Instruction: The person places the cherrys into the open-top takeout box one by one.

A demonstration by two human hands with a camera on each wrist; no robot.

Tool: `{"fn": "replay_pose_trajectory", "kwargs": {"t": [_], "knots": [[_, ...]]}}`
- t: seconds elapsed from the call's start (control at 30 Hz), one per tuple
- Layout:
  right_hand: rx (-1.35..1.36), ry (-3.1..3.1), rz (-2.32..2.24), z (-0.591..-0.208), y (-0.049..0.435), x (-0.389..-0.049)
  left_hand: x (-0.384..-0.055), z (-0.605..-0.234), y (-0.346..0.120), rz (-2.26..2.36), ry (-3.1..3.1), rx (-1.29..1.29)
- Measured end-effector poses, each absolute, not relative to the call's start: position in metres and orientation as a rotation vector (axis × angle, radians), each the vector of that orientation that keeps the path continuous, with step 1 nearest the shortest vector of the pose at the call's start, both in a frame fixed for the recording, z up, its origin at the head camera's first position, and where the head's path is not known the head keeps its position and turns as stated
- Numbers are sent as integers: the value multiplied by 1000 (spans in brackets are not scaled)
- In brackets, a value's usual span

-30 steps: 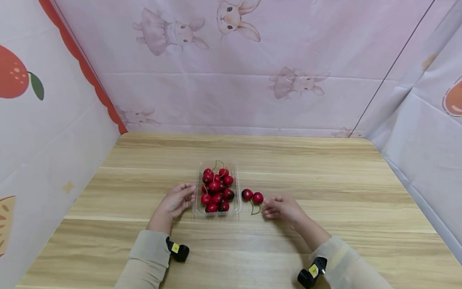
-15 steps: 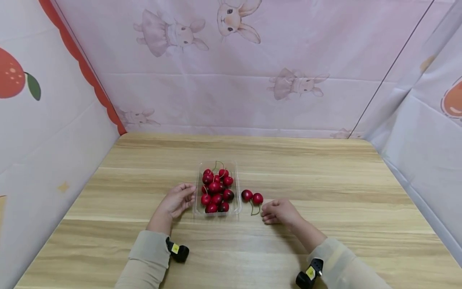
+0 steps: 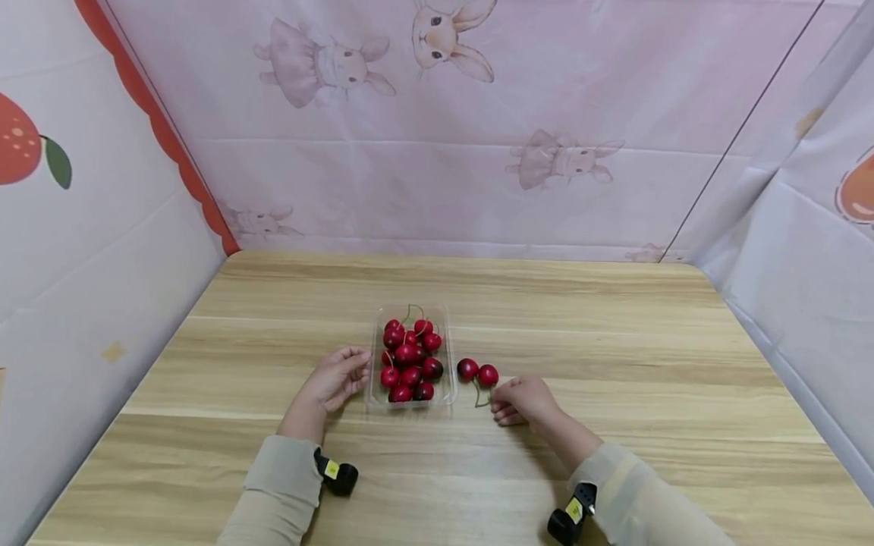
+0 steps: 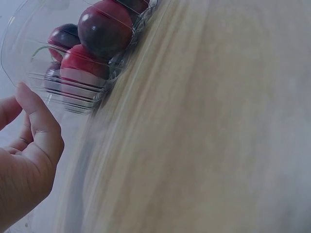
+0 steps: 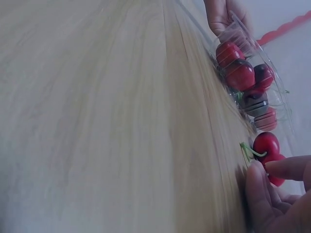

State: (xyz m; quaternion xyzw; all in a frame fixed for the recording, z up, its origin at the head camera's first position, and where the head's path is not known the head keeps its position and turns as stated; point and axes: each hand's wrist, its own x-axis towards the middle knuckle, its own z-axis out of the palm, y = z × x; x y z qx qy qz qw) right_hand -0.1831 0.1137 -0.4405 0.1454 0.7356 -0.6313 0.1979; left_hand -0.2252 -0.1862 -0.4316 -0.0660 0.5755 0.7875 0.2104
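A clear plastic container (image 3: pixel 447 315) with several red cherries (image 3: pixel 406 353) in it sits on the wooden table. My left hand (image 3: pixel 339 377) holds its left rim, the thumb right at the edge in the left wrist view. Just right of the container lie two loose cherries (image 3: pixel 488 374) with green stems (image 5: pixel 252 151). My right hand (image 3: pixel 526 402) is beside them, low over the table. In the right wrist view its thumb and index fingertips stand close around the stem, a small gap between them with a cherry showing behind.
The wooden table (image 3: pixel 614 334) reaches back to a pink cloth backdrop (image 3: pixel 423 189) printed with rabbits. White printed cloth walls (image 3: pixel 102 250) stand at the left and right. A small black camera (image 3: pixel 339 478) is strapped at each sleeve cuff.
My right hand has shifted slightly left and toward me, its fingertips moving down from beside the right cherry to the stem. The left hand, container and cherries have stayed in place.
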Motion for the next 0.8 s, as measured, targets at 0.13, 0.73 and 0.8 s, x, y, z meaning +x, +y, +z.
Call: {"fn": "replay_pose_trajectory", "kwargs": {"t": [0.13,0.73,0.8], "knots": [[424,2065,-1754,-439,109,-184,-225,-431,-186,2190,1595,-180],[503,1962,-1965,-442,111,-185,-224,-430,-186,2195,1580,-186],[506,1935,-2013,-443,112,-184,-224,-430,-186,2196,1577,-191]]}}
